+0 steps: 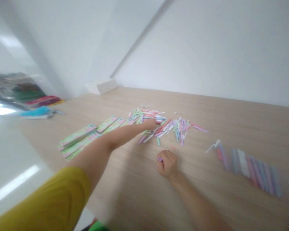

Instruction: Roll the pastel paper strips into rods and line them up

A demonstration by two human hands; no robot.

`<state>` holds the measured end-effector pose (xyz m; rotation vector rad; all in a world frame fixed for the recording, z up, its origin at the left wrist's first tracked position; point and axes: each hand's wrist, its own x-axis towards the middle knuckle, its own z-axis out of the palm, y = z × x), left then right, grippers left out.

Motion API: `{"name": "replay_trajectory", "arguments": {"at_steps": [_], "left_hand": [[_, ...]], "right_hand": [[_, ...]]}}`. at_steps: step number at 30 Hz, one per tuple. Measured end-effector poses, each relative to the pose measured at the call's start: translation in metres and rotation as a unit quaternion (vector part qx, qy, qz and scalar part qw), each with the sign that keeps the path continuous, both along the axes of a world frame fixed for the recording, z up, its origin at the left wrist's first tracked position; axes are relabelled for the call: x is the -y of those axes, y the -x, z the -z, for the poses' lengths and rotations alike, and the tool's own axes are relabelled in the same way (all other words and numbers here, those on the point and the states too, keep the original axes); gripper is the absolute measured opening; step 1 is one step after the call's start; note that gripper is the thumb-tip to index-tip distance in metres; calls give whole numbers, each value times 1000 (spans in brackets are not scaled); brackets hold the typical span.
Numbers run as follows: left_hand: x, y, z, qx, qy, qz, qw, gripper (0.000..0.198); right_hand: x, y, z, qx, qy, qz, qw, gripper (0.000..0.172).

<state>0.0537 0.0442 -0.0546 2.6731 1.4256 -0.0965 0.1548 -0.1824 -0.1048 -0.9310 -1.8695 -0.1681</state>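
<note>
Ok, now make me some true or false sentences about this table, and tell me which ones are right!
1. The left hand is reaching to the pile of colored sticks. True.
2. The right hand is lying wide open on the table. False: it is closed, and the end of a purple stick shows from it.
3. A row of colored sticks lies to the right of the pile. True.
4. The green strips lie to the right of the pile. False: they lie to the left of it.
5. The left arm has a yellow sleeve. True.
</note>
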Motion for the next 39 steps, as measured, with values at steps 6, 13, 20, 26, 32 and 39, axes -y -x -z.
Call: {"name": "replay_trajectory", "arguments": {"at_steps": [6, 13, 20, 26, 32, 39], "left_hand": [[9, -8, -4, -42, 3, 8, 999, 47], [33, 9, -27, 27, -41, 0, 999, 24], [114, 42, -27, 418, 135, -6, 898, 36], [203, 35, -4, 663, 197, -6, 722, 33], [233, 36, 24, 707, 151, -70, 687, 30], [248, 40, 39, 731, 157, -149, 648, 33]], "right_hand": [[1, 2, -3, 16, -5, -1, 1000, 16], [-1, -2, -1, -82, 34, 16, 996, 17], [-7, -6, 7, -155, 104, 94, 978, 19], [1, 1, 4, -70, 93, 87, 989, 18], [8, -1, 5, -48, 101, 1, 994, 18], [15, 2, 2, 22, 70, -14, 997, 19]]}}
